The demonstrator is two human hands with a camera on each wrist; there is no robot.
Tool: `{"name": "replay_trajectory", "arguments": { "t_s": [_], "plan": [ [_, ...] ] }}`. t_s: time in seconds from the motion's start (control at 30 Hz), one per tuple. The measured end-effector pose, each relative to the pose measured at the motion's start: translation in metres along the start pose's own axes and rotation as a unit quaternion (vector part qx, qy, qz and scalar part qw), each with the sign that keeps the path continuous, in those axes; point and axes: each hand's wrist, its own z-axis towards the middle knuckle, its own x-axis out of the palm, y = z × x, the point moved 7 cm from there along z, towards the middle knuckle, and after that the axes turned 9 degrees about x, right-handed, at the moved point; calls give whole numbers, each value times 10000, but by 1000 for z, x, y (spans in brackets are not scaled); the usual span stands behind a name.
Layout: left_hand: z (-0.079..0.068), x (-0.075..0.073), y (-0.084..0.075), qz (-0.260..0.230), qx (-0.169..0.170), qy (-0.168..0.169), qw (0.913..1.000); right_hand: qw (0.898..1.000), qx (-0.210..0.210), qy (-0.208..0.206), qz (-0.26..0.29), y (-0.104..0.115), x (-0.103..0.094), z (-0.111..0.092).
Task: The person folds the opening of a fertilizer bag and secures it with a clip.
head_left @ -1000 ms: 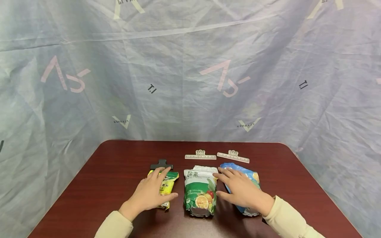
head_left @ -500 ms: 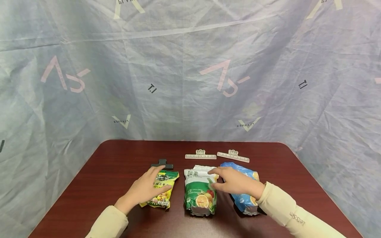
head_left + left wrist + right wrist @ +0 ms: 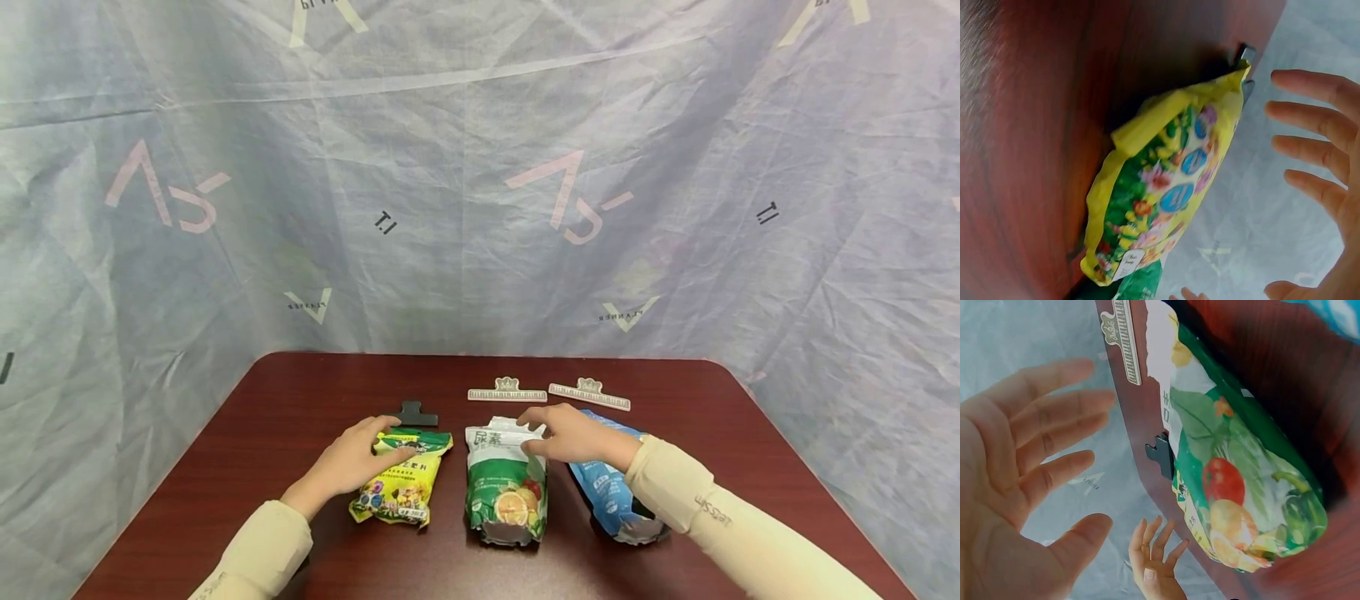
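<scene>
A yellow and green bag with flower pictures (image 3: 401, 487) lies at left on the table; my left hand (image 3: 345, 461) hovers over its upper left side, fingers spread and holding nothing. In the middle is a white and green bag with fruit pictures (image 3: 504, 492). Over that bag's upper right corner my right hand (image 3: 573, 435) reaches, fingers loosely bent; the right wrist view shows a gap between this hand (image 3: 1035, 437) and the bag (image 3: 1229, 469). A blue bag (image 3: 607, 498) lies at right, partly hidden by the right hand and sleeve.
Behind the yellow bag lies a black clip (image 3: 422, 417). Two pale clips with ruler-like bars, one straight (image 3: 507, 395) and one slanted (image 3: 590, 395), lie farther back. A grey printed cloth (image 3: 465, 208) hangs behind the dark red table (image 3: 247, 467).
Both hands have shifted left. My left hand uncovers more of the yellow bag, while the right has moved from the blue bag to over the white and green bag's corner. The bags stay put.
</scene>
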Motion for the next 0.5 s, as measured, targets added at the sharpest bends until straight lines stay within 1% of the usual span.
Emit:
{"name": "replay_trajectory", "arguments": {
  "t_s": [0.17,0.3,0.5],
  "plan": [
    [6,-5,8,-78,16,-117,9999,9998,157,129,34,-3,0,9],
    [9,-5,14,-231,-69,-109,9997,9998,151,155,-1,-5,1,18],
    [12,-6,20,-478,-128,-79,9987,9990,318,258,171,-7,4,32]
  ]
}}
